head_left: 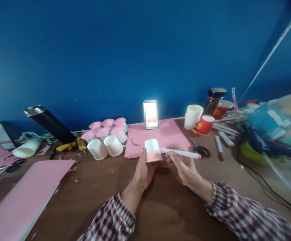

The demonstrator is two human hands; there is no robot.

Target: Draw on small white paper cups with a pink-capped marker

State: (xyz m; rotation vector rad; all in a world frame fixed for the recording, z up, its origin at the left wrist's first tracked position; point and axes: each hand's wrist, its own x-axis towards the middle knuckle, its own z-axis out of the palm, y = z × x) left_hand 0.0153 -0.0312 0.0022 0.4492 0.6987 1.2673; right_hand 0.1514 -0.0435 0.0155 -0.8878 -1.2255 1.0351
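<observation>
Wrapped round a small white paper cup (152, 149), my left hand (147, 169) holds it over the table's middle. The lower side of the cup shows a pinkish-orange patch. A white marker (185, 154) with an orange end is pinched in my right hand (182, 165), its tip pointing left toward the cup and close to it. Just behind my hands lie pink paper sheets (170, 134) with a cut pink disc (138, 140). Left of these stand two white cups (113, 146) in front of several cups topped with pink discs (107, 123).
Scissors (202, 150), a red paper cup (206, 125) and a white cup (193, 117) stand or lie to the right. A glue gun (72, 145), black flask (51, 124) and large pink sheet (30, 194) are at left. A bright blurred screen (151, 113) leans near the blue wall.
</observation>
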